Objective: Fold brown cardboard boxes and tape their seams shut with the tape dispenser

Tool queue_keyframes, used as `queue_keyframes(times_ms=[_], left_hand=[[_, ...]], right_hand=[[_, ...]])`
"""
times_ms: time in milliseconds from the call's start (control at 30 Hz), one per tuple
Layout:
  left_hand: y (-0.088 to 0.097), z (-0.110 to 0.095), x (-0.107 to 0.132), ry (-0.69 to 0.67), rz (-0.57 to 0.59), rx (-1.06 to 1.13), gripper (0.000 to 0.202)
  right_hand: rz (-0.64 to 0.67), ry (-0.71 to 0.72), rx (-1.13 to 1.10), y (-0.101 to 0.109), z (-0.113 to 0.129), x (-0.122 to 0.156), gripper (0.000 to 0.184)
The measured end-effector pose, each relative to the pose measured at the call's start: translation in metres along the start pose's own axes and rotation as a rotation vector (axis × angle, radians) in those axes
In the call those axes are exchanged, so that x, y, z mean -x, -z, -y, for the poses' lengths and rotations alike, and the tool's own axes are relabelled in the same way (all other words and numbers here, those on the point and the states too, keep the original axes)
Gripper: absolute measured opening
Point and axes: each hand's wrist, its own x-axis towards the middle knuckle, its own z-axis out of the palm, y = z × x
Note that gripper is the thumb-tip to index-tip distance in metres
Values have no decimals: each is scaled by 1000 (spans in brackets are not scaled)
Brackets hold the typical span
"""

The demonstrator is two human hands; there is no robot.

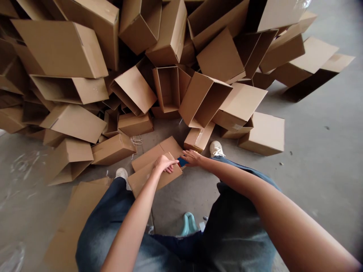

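A cardboard box (pixel 154 172) lies on the floor between my feet, its long closed flaps facing up and a seam running along it. My left hand (pixel 163 164) rests on top near its right end, fingers curled against the cardboard and one digit pointing right. At that end, my right hand (pixel 193 158) is over a blue tape dispenser (pixel 182 162) with a small red part. The palm and fingers cover most of the dispenser, so its grip is partly hidden. Both arms reach forward over my knees.
A big heap of open cardboard boxes (pixel 136 88) fills the far side. A smaller taped box (pixel 199 136) stands by my right shoe (pixel 217 149). Flat cardboard (pixel 75 219) lies at the left. A pale turquoise object (pixel 189 223) is below me, and clear plastic scraps (pixel 24 164) lie left.
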Motion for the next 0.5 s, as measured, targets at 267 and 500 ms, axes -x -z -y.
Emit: queue_keyframes(times_ms=[267,500], left_hand=[[-1,10,-18,-38,26,16,55],[-1,9,-22,-22,43,13,55]], right_hand=[[-102,-16,-23,-9,17,-8,41],[-166,-57,-16,-18,29,-8,27]])
